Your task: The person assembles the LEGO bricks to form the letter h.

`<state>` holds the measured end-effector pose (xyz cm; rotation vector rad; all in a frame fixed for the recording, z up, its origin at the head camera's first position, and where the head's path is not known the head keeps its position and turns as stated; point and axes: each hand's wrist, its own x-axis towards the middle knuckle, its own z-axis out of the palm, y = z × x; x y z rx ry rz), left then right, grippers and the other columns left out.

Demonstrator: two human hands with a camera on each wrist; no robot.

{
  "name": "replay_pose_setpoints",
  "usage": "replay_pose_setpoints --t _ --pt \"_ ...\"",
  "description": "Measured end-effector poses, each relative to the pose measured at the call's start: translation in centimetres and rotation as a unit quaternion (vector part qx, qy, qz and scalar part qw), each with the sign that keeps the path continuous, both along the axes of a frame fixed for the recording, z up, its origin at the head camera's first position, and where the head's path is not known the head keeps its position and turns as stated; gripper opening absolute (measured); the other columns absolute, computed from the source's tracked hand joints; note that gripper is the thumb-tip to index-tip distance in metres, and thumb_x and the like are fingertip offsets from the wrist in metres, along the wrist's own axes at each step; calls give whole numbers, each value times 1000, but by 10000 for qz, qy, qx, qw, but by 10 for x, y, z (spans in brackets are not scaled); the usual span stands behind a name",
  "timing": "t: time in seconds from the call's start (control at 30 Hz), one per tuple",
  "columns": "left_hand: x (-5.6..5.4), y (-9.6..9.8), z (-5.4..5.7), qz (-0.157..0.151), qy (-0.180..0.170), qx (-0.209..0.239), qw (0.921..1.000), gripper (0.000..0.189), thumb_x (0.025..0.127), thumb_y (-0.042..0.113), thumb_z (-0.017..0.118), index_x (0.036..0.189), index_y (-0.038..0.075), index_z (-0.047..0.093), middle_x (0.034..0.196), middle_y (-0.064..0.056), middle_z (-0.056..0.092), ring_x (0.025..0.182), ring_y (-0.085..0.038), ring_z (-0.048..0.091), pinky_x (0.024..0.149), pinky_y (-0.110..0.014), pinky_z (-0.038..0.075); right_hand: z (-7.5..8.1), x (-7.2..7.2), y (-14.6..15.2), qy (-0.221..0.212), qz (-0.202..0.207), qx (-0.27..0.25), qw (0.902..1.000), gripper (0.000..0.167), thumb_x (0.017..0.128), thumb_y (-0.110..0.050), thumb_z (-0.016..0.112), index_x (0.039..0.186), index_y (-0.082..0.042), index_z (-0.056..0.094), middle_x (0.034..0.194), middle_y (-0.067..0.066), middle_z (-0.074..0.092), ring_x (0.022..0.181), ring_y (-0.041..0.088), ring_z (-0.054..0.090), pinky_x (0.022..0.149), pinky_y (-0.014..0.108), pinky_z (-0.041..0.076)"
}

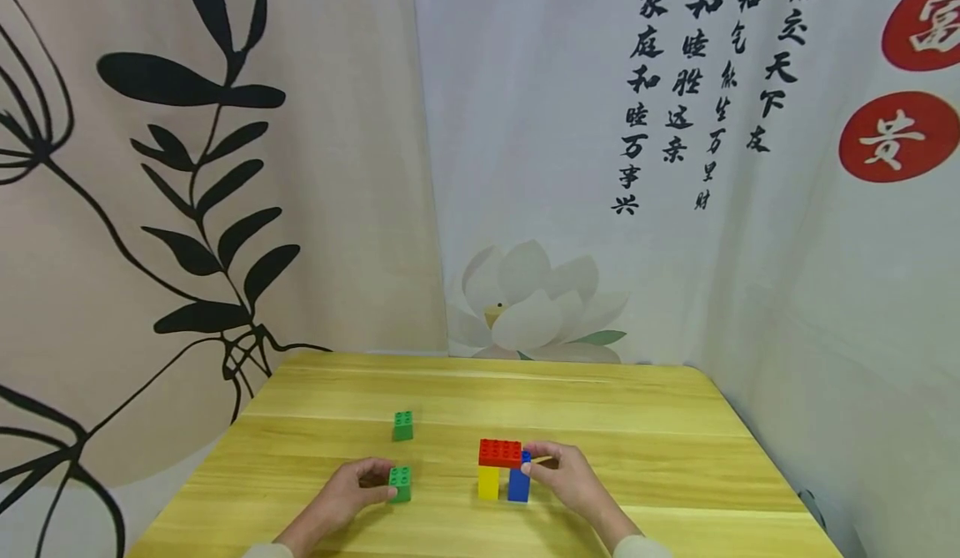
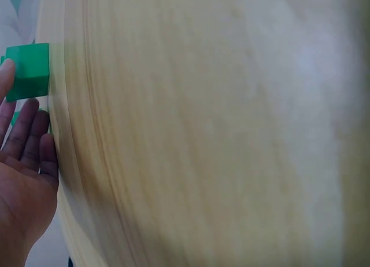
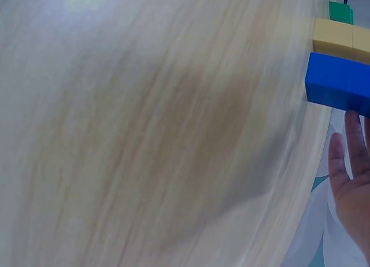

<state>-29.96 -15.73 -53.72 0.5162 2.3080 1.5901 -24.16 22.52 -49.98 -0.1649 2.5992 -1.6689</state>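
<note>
My left hand (image 1: 347, 491) pinches a green brick (image 1: 400, 485) at its left side, thumb in front and fingers behind. In the left wrist view, the thumb overlaps the side of this green brick (image 2: 30, 70), and the other fingers extend below it. My right hand (image 1: 568, 476) pinches the upper right part of a blue brick stack (image 1: 518, 486). A red brick (image 1: 500, 451) lies across the tops of the blue stack and a yellow stack (image 1: 488, 483), like a bridge. The blue stack (image 3: 332, 79) shows a seam between two bricks in the right wrist view.
Another green brick (image 1: 403, 426) sits on the wooden table (image 1: 637, 412), farther back than the held one. Behind the table hangs a printed curtain (image 1: 360, 166) with plants and writing. The table's right edge slopes away beside a pale curtain.
</note>
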Motion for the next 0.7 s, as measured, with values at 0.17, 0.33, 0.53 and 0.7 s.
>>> replay_pose_setpoints --t 0.17,0.33,0.53,0.7 --pt "1 0 1 79 31 -31 10000 42 88 24 76 120 -2 64 108 -6 66 100 -24 61 81 -37 53 0 -1 0 7 12 -6 10000 47 91 -34 74 125 -3 65 116 8 66 96 21 63 83 40 55" --pt "1 1 4 182 76 -116 9997 44 88 27 77 119 -1 64 108 -5 67 102 -24 61 84 -38 54 0 0 0 6 11 7 10000 46 91 -33 74 125 -4 65 115 8 66 96 20 63 83 39 55" --pt "-1 5 8 318 138 -213 9992 44 88 29 77 119 1 64 108 -4 66 103 -23 60 85 -40 53 0 0 1 -4 4 35 10000 46 91 -33 73 125 -4 65 115 7 66 95 20 63 82 39 55" --pt "-3 9 15 449 233 -198 9985 41 89 30 76 117 2 66 106 -4 66 101 -22 60 83 -40 52 -1 0 2 6 -6 35 10000 46 91 -33 73 125 -4 65 116 8 66 96 20 63 82 39 55"
